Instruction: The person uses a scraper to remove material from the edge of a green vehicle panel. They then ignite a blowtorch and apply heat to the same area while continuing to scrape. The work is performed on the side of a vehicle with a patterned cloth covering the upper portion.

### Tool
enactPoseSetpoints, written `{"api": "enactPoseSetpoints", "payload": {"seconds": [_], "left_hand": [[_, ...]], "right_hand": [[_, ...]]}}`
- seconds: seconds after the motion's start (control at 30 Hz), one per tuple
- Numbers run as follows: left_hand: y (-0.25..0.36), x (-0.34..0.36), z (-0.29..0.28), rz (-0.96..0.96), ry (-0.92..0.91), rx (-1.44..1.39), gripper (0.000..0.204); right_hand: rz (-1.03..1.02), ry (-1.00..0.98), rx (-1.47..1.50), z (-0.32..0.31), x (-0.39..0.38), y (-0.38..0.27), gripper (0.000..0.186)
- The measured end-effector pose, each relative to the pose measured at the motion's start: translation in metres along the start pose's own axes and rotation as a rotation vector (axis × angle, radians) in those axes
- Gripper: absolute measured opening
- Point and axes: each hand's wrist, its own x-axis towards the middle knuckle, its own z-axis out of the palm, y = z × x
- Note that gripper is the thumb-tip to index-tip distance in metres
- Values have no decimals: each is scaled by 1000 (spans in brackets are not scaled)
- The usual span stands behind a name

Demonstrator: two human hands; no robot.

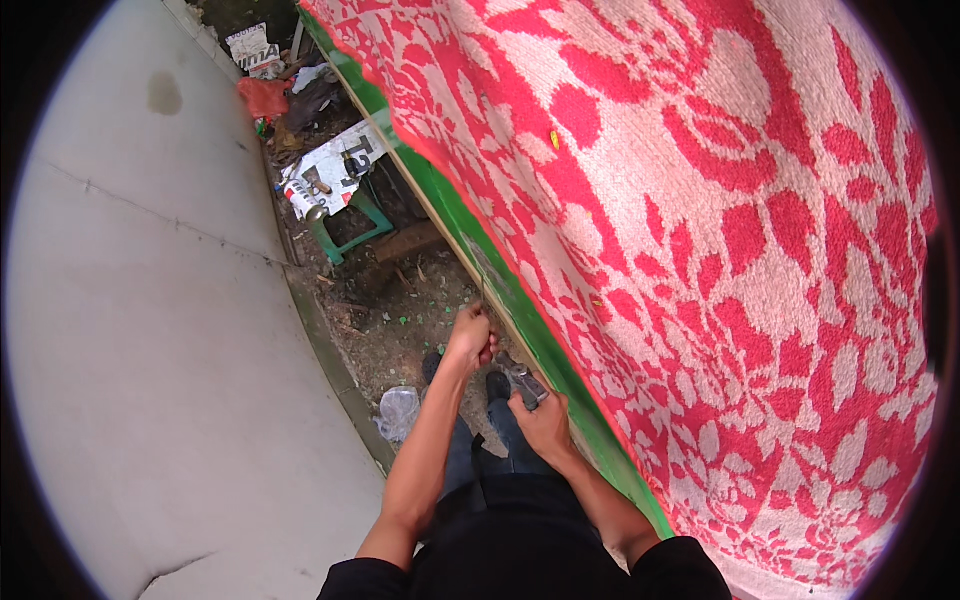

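Observation:
My left hand [472,337] is closed with its fingers curled, close beside the wooden edge [460,247] of the green board [452,212]. Whatever it pinches is too small to make out. Just below it and to the right, my right hand [545,422] is wrapped around a grey metal hand tool [525,381]. The tool's head points up toward my left hand, and its exact kind is unclear. A red and white floral cloth [690,250] lies over the board, its edge running alongside both hands.
A pale wall [170,300] bounds the left side of the narrow passage. Ahead, a green plastic stool [355,235] carries a white printed sheet [335,165] with small items on it. A clear plastic bag [398,412] lies by my feet. Rubbish, including red plastic [264,97], is piled farther off.

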Motion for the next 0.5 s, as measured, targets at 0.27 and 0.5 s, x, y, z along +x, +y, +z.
{"api": "enactPoseSetpoints", "payload": {"seconds": [0.27, 0.5], "left_hand": [[16, 2, 17, 201, 70, -120, 13], [5, -8, -29, -134, -165, -9, 14]], "right_hand": [[23, 4, 26, -8, 6, -15, 20], [49, -2, 35, 1, 1, 2, 16]]}}
